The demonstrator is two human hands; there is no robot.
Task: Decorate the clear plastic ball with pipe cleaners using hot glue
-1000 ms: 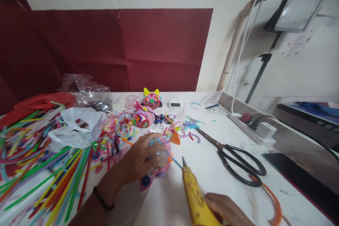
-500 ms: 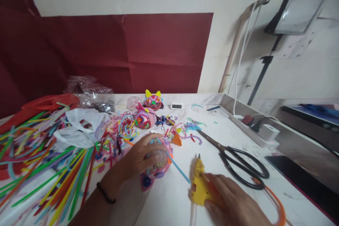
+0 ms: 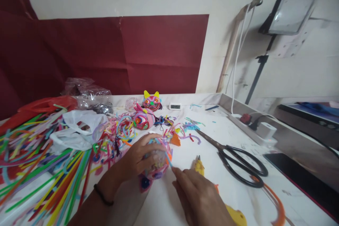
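My left hand is wrapped round a colourful craft ball with a clear rounded part and purple and pink strips, holding it on the white table. A blue pipe cleaner sticks out from the ball's right side. The fingertips of my right hand are closed at its outer end; the hand hides the rest of it. Partly behind my right hand lies a yellow glue gun, nozzle pointing away. Black-handled scissors lie open to its right.
Many coloured pipe cleaners and a white plastic bag cover the left side. Two decorated animal-like ornaments, one striped and one yellow-eared, sit at the back. A power strip and a phone lie on the right.
My right hand has let go of the glue gun, which now lies on the table, and moved left to the blue pipe cleaner. My left hand stays on the ball.
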